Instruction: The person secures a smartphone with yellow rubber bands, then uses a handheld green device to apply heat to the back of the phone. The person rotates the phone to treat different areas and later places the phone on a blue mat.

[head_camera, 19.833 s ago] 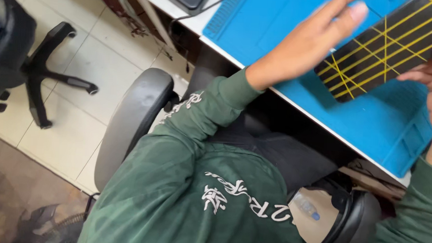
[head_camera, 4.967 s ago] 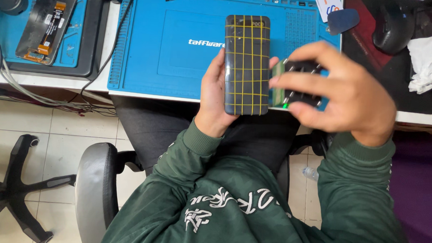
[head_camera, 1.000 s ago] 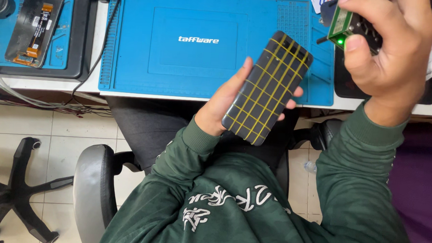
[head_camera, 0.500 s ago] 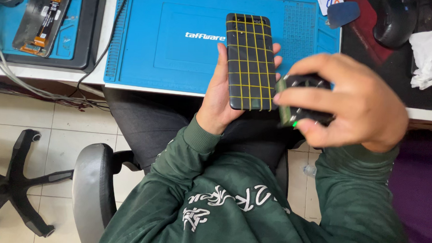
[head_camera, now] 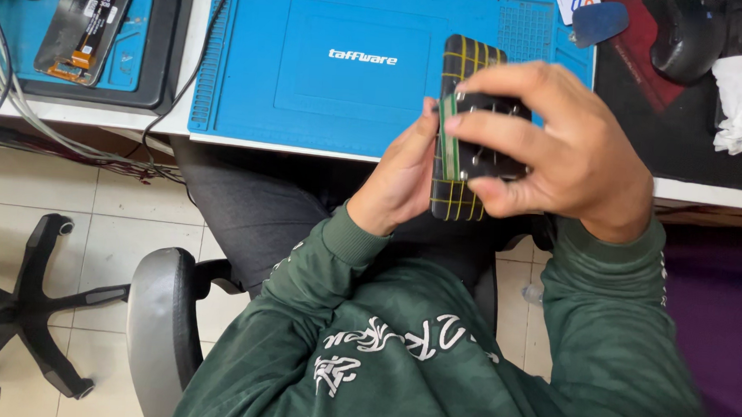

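Right hand (head_camera: pixel 557 154) closed around black tool (head_camera: pixel 484 138), against gridded phone (head_camera: pixel 456 205).

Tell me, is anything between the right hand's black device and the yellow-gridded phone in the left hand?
Nothing visible. The right hand holds the small black device right over the phone, which the left hand grips from behind. Whether they touch cannot be told.

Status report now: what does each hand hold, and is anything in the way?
Left hand holds black phone with yellow grid. Right hand grips small black device over it. Nothing between them.
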